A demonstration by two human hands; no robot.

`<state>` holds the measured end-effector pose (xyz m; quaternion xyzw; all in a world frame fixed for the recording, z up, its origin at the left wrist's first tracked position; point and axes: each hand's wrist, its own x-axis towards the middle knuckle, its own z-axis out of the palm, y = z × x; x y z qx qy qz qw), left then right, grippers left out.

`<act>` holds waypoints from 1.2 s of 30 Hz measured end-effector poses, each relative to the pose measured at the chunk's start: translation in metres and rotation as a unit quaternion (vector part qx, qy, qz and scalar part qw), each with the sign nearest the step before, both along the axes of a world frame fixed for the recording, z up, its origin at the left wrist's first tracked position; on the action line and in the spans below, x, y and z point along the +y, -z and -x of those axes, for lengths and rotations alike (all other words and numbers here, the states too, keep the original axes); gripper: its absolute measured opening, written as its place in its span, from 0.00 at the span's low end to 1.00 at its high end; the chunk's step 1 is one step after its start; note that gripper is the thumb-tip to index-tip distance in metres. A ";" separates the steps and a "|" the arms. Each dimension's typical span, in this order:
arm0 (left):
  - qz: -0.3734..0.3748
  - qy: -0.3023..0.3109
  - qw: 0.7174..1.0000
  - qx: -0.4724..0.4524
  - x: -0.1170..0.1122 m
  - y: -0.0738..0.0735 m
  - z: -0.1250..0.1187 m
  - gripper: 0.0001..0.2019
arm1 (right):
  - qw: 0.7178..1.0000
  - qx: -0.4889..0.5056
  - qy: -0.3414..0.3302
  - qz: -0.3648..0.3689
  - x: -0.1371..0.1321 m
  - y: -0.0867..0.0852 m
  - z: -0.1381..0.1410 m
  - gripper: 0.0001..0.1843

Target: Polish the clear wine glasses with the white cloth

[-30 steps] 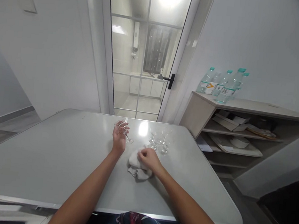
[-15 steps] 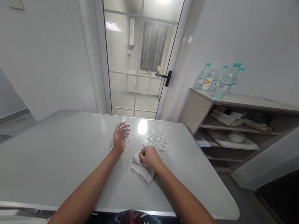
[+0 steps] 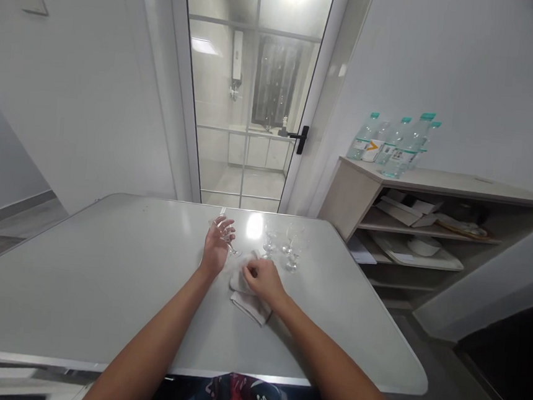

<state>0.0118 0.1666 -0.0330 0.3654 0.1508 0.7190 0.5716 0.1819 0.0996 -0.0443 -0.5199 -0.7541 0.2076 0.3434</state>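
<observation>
My left hand (image 3: 216,245) is curled around the bowl of a clear stemmed glass (image 3: 231,243), whose stem and foot tilt out to the right. To its right, my right hand (image 3: 263,279) pinches a folded white cloth (image 3: 251,306), part of which hangs down onto the table. The cloth's upper edge is blurred and lies close to the glass's foot; whether they touch I cannot tell. Just beyond my right hand, several clear stemmed glasses (image 3: 291,261) stand grouped on the table.
The pale table (image 3: 99,297) has a metal edge and rounded corners. Behind it is a glazed door (image 3: 248,111) with a black handle (image 3: 302,139). On the right, a wooden shelf unit (image 3: 360,196) carries several plastic bottles (image 3: 400,155), with boxes and trays inside.
My right hand has moved slightly left with the cloth, closer to the glass in my left hand. My left hand has shifted a little and still grips the glass.
</observation>
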 end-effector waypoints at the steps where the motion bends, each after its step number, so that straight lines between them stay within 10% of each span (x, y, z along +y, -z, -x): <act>1: 0.004 0.017 1.000 -0.015 -0.001 -0.002 0.002 0.20 | 0.998 0.061 -0.011 0.020 -0.001 0.000 0.003 0.16; 4: -0.002 0.056 0.997 -0.056 -0.002 -0.004 0.007 0.24 | 0.946 0.285 -0.023 0.156 -0.003 0.000 0.012 0.12; 7: -0.027 0.085 0.994 -0.058 -0.004 -0.003 0.008 0.26 | 0.814 0.498 -0.044 0.295 -0.005 -0.005 0.015 0.16; 11: -0.056 0.148 0.987 0.021 -0.011 -0.002 0.002 0.33 | 0.727 0.595 -0.104 0.325 -0.008 -0.015 0.012 0.21; 24: -0.122 0.298 0.928 0.188 -0.014 0.003 0.001 0.37 | 0.780 0.565 -0.022 0.267 0.004 0.013 0.013 0.39; 36: -0.097 0.189 0.968 0.135 -0.010 -0.001 0.003 0.37 | 0.865 0.382 -0.041 0.323 -0.006 -0.008 0.001 0.24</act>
